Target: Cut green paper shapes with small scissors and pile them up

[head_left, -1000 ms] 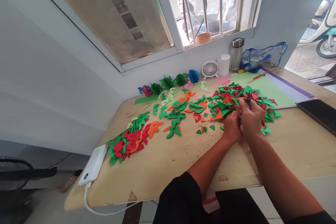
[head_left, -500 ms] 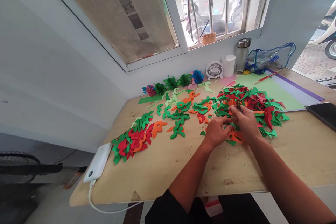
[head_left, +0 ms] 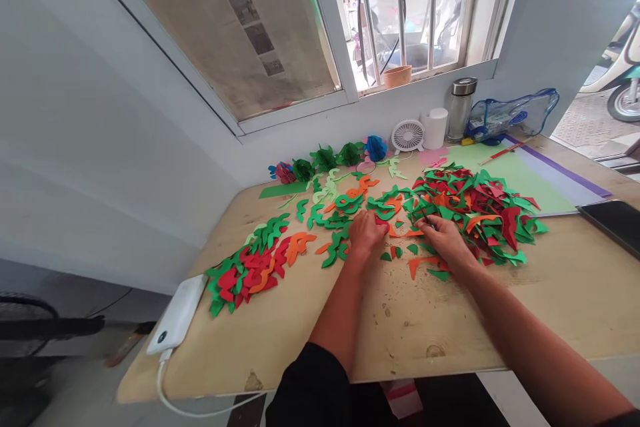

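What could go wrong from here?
The right hand is beside a loose heap of red, green and orange flat cutouts; a brush might scatter them. The white rectangular device lies at the left edge of the pale wooden table, its white cable hanging over; a snag could pull it off.

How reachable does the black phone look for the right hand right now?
Probably yes: bare tabletop in front of the scrap pile leaves a way from the right hand to the black phone. That hand appears to hold a small dark tool, so it may need emptying first.
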Tool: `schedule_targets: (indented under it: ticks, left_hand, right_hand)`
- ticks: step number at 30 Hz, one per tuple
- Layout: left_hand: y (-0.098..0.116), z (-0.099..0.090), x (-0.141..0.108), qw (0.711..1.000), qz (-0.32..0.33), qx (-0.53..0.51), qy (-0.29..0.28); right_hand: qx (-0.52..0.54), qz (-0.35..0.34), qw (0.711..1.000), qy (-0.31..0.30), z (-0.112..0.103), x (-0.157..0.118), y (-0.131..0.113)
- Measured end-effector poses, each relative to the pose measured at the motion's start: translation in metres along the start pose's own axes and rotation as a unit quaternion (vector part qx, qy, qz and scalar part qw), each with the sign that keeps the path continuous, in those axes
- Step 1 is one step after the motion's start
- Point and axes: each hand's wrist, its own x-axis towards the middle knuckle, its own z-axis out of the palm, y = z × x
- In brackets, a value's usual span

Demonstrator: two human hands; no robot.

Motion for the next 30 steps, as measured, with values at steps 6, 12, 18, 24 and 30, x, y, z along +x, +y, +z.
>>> schedule_targets:
  ticks: [6, 12, 18, 24, 30]
  left_hand:
    - [-0.007, 0.001, 0.005, 1.000, 0.006, -0.021, -0.009]
    - [-0.013, -0.002, 0.015, 0.968, -0.034, -0.245, -0.034]
    - [-0.017, -0.011, 0.017, 0.925, -0.044, -0.373, -0.058]
    - [-0.017, -0.012, 0.008, 0.878, -0.071, -0.467, -0.079]
    - [-0.019, -0.013, 0.002, 0.856, -0.072, -0.506, -0.074]
  right_hand:
    - [-0.024, -0.003, 1.000, 0.008, -0.003, 0.005, 0.006]
    - [-0.055, -0.016, 0.998, 0.008, -0.002, 0.005, 0.006]
    - [-0.071, -0.030, 0.997, -0.004, -0.001, 0.005, 0.007]
    - [-0.086, -0.032, 0.996, -0.012, -0.002, 0.006, 0.005]
    - [-0.105, -0.052, 0.993, -0.008, -0.002, 0.007, 0.008]
